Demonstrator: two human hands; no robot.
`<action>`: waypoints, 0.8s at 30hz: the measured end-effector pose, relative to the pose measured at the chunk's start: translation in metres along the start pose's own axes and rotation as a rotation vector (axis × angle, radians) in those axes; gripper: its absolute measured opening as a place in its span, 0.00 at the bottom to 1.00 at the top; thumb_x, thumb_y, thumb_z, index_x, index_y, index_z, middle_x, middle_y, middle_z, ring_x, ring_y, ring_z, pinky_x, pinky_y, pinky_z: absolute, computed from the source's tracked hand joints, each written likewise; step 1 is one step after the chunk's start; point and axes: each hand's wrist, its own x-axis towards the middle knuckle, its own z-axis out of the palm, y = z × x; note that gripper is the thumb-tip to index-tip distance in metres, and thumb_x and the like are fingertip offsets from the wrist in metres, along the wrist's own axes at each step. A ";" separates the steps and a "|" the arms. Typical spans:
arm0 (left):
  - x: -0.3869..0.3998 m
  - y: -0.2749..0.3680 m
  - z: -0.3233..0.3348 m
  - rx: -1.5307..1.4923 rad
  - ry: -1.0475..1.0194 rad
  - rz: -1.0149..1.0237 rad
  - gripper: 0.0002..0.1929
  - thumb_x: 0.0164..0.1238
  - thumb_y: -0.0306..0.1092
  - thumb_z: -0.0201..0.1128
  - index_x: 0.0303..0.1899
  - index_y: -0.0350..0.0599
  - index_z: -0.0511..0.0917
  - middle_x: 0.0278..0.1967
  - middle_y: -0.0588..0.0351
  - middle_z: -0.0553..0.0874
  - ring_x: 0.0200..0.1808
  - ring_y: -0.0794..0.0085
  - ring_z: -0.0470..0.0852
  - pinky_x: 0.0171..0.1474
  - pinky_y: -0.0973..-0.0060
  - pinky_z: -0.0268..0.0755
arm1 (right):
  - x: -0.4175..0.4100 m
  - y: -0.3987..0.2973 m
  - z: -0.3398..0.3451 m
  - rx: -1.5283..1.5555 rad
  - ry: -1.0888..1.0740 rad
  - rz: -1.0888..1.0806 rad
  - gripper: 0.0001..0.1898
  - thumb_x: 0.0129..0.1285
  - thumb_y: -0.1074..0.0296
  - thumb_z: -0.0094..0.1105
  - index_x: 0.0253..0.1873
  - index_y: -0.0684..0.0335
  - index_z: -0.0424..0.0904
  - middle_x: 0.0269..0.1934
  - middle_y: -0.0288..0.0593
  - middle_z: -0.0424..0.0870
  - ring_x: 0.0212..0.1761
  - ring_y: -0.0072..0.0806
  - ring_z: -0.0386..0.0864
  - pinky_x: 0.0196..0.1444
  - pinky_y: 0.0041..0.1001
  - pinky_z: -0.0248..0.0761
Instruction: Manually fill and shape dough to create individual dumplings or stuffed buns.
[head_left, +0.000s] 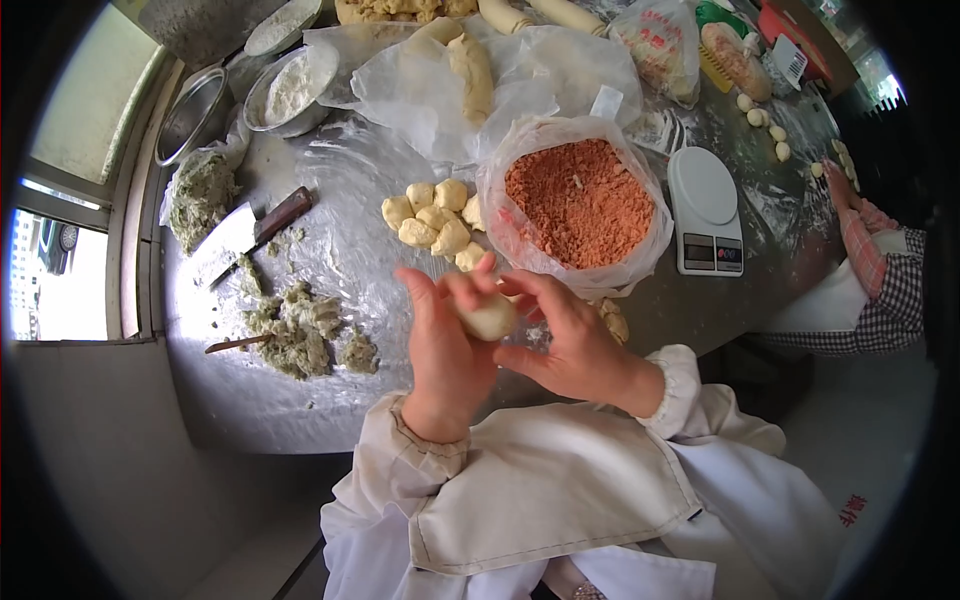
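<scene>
A smooth pale dough ball (489, 318) sits between my hands. My left hand (450, 345) holds it against the palm and curled fingers, thumb raised. My right hand (570, 337) is curved beside the ball on its right, fingers and thumb apart; whether it touches the ball is unclear. Just beyond them lies a cluster of yellowish dough pieces (435, 217). A plastic bag of reddish-orange crumbly filling (579, 202) stands open behind my right hand. To the left, clumps of greenish filling (296, 330) lie on the metal table (255, 420) with a thin brown stick (238, 343).
A cleaver (255, 229) lies at left near a bag of greenish filling (201, 196). Metal bowls (291, 90), one with flour, stand behind. A dough roll (471, 79) rests on plastic sheeting. A digital scale (706, 210) is at right; beyond it, another person's hand (841, 187) is near small dough balls.
</scene>
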 end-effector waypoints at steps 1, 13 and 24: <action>-0.005 -0.001 0.010 0.001 -0.002 0.000 0.32 0.77 0.67 0.39 0.25 0.49 0.69 0.35 0.56 0.83 0.45 0.62 0.80 0.59 0.60 0.69 | 0.002 0.003 0.008 0.099 0.030 0.037 0.27 0.62 0.68 0.69 0.63 0.66 0.69 0.50 0.51 0.81 0.49 0.43 0.82 0.50 0.35 0.76; 0.007 -0.029 -0.026 0.674 -0.335 0.151 0.22 0.82 0.52 0.46 0.49 0.40 0.76 0.47 0.48 0.84 0.44 0.73 0.83 0.50 0.76 0.75 | -0.008 0.015 -0.002 0.692 -0.131 0.351 0.22 0.79 0.49 0.45 0.60 0.64 0.73 0.41 0.36 0.79 0.36 0.16 0.77 0.36 0.18 0.71; 0.028 -0.037 -0.054 1.794 -0.253 0.721 0.27 0.60 0.28 0.69 0.61 0.41 0.72 0.53 0.46 0.79 0.55 0.49 0.78 0.53 0.61 0.73 | 0.016 0.103 -0.206 0.514 0.922 0.491 0.30 0.78 0.51 0.48 0.70 0.72 0.62 0.63 0.56 0.75 0.60 0.33 0.78 0.62 0.31 0.71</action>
